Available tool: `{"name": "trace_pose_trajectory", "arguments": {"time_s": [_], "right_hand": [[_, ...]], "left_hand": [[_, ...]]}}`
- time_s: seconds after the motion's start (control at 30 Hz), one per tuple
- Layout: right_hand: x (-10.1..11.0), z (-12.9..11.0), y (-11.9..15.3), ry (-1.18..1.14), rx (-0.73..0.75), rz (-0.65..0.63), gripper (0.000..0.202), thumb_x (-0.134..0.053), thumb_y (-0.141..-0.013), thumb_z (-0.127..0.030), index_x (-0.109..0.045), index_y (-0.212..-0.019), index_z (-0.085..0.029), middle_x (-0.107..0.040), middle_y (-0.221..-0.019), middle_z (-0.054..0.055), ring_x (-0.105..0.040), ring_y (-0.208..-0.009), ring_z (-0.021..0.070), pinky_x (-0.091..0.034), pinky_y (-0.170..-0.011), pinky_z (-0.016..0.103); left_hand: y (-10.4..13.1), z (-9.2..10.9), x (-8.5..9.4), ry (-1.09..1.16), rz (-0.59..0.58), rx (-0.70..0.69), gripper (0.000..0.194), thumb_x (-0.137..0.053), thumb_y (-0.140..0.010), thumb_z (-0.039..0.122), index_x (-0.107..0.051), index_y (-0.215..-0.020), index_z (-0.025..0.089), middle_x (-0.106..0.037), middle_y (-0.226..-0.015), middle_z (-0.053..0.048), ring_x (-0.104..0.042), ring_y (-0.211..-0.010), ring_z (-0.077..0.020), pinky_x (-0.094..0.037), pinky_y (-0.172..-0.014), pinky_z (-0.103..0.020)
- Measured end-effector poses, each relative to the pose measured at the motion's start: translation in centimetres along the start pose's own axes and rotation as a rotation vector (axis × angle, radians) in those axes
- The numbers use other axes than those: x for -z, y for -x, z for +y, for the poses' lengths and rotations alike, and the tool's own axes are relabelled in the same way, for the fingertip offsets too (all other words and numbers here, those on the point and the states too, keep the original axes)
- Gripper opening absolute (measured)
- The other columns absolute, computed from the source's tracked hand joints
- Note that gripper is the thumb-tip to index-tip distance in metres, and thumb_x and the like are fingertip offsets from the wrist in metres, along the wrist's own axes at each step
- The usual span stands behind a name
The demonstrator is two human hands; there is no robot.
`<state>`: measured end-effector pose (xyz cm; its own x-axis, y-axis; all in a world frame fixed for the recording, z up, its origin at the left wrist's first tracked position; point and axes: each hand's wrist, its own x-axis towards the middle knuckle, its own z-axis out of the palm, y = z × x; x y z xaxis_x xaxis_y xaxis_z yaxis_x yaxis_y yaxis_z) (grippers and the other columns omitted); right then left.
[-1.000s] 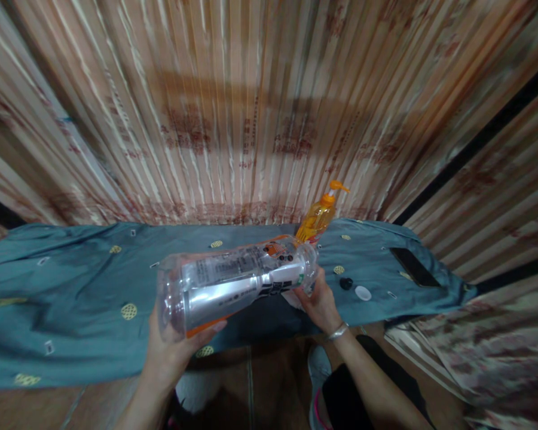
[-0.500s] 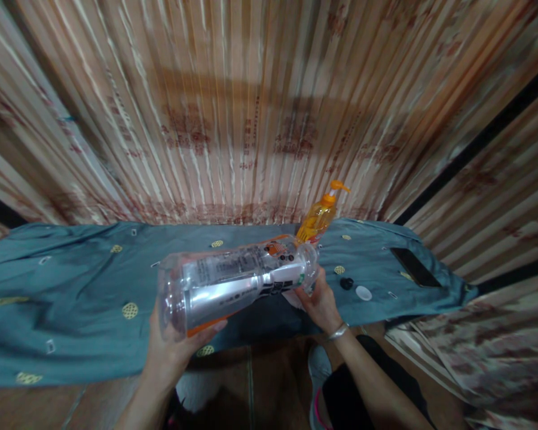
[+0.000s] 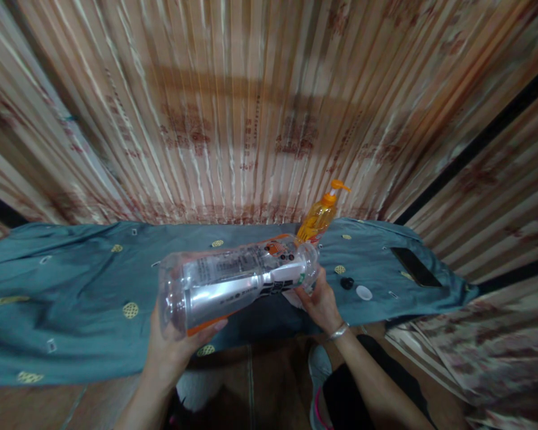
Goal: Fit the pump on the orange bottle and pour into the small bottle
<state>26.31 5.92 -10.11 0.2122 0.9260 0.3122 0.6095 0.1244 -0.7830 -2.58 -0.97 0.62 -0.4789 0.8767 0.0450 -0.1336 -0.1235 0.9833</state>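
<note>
A large clear plastic bottle (image 3: 237,280) with a silver, orange and black label lies nearly level in the air before me. My left hand (image 3: 174,346) is closed around its broad base end, the thumb along the lower side. At the narrower right end, my right hand (image 3: 320,301) grips the bottle near its neck; most of those fingers are hidden behind it. Something white, perhaps a tissue (image 3: 293,298), shows under the bottle beside the right hand. Just beyond the neck end stands an orange pump bottle (image 3: 318,218) with yellow liquid.
A green-blue cloth (image 3: 80,280) with yellow prints covers the table. On its right side lie a small black cap (image 3: 347,283), a white round disc (image 3: 364,292) and a dark phone (image 3: 415,266). Patterned curtains (image 3: 251,119) hang behind and at both sides.
</note>
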Motion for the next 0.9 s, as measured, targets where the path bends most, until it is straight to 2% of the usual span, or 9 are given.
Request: {"name": "trace_pose_trajectory", "arguments": {"time_s": [0.17, 0.33, 0.47, 0.53, 0.73, 0.9], "right_hand": [[0.1, 0.0, 0.0, 0.006, -0.017, -0.016, 0.066, -0.067, -0.085, -0.06, -0.056, -0.136, -0.019, -0.082, -0.116, 0.017, -0.081, -0.102, 0.0372, -0.064, -0.083, 0.047], [-0.1, 0.0, 0.0, 0.001, 0.004, 0.014, 0.061, -0.07, -0.084, -0.056, -0.056, -0.134, -0.025, -0.083, -0.114, 0.012, -0.081, -0.1, 0.0343, -0.064, -0.081, 0.042], [-0.1, -0.2, 0.0, -0.008, -0.003, 0.003, 0.059, -0.069, -0.085, -0.055, -0.056, -0.134, -0.025, -0.083, -0.113, 0.011, -0.082, -0.099, 0.034, -0.065, -0.081, 0.043], [0.0, -0.2, 0.0, -0.014, -0.005, -0.003, 0.059, -0.067, -0.085, -0.055, -0.056, -0.134, -0.025, -0.083, -0.113, 0.011, -0.082, -0.099, 0.0339, -0.065, -0.081, 0.042], [-0.2, -0.2, 0.0, -0.011, 0.029, 0.021, 0.056, -0.067, -0.086, -0.053, -0.056, -0.133, -0.025, -0.083, -0.116, 0.011, -0.083, -0.102, 0.0328, -0.066, -0.083, 0.042], [-0.2, 0.0, 0.1, -0.038, 0.049, 0.003, 0.058, -0.066, -0.089, -0.054, -0.055, -0.136, -0.022, -0.082, -0.118, 0.014, -0.082, -0.104, 0.0339, -0.067, -0.085, 0.046]], "left_hand": [[0.2, 0.3, -0.2, 0.042, 0.014, 0.012, 0.121, -0.11, -0.027, 0.04, -0.064, -0.138, 0.028, -0.068, -0.136, -0.004, -0.071, -0.097, -0.0194, -0.062, -0.08, -0.022], [0.0, 0.2, -0.1, -0.004, 0.002, 0.011, 0.111, -0.108, -0.031, 0.043, -0.064, -0.131, 0.027, -0.07, -0.127, -0.004, -0.071, -0.091, -0.0218, -0.063, -0.073, -0.025], [-0.1, -0.2, 0.0, -0.06, 0.01, -0.011, 0.104, -0.107, -0.035, 0.046, -0.064, -0.129, 0.027, -0.069, -0.128, -0.003, -0.068, -0.111, -0.0262, -0.06, -0.094, -0.028], [-0.1, -0.2, 0.0, -0.062, 0.002, -0.008, 0.104, -0.106, -0.035, 0.046, -0.064, -0.128, 0.027, -0.069, -0.127, -0.003, -0.069, -0.113, -0.0283, -0.059, -0.1, -0.032], [0.0, 0.7, -0.4, -0.077, -0.001, -0.011, 0.096, -0.105, -0.035, 0.045, -0.067, -0.121, 0.027, -0.069, -0.131, -0.006, -0.072, -0.109, -0.0309, -0.064, -0.093, -0.035], [-0.4, 0.7, -0.3, -0.061, -0.072, -0.058, 0.096, -0.106, -0.036, 0.043, -0.068, -0.122, 0.027, -0.07, -0.133, -0.007, -0.071, -0.089, -0.0233, -0.064, -0.086, -0.034]]}}
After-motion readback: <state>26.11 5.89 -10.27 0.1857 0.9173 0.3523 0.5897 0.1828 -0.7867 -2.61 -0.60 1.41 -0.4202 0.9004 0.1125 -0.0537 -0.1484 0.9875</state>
